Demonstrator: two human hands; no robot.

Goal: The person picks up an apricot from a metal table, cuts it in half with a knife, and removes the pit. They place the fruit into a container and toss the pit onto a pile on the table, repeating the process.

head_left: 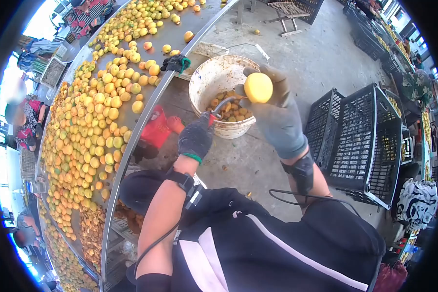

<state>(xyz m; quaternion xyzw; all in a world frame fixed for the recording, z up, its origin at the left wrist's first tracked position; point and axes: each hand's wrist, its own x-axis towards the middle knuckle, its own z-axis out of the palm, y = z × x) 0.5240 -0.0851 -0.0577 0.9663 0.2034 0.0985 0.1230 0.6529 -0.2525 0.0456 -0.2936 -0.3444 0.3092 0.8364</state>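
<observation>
Gloved in grey, my right hand [277, 114] grips a round yellow fruit [259, 88] above the right side of a stained white bucket [199, 86]. My left hand [196, 138], in a dark glove with a green cuff, is closed on the red handle of a curved tool [222, 105]. The tool's curved part reaches over the bucket toward the yellow fruit; whether its tip touches the fruit is unclear. Small brownish-yellow fruits [234, 113] lie in the bottom of the bucket.
A metal-edged table [148, 102] on the left bears many yellow-orange fruits and a dark glove [175, 63]. Below its edge is a red container [155, 127]. Black crates [353, 138] stand at the right. Several people are at the far left and upper right.
</observation>
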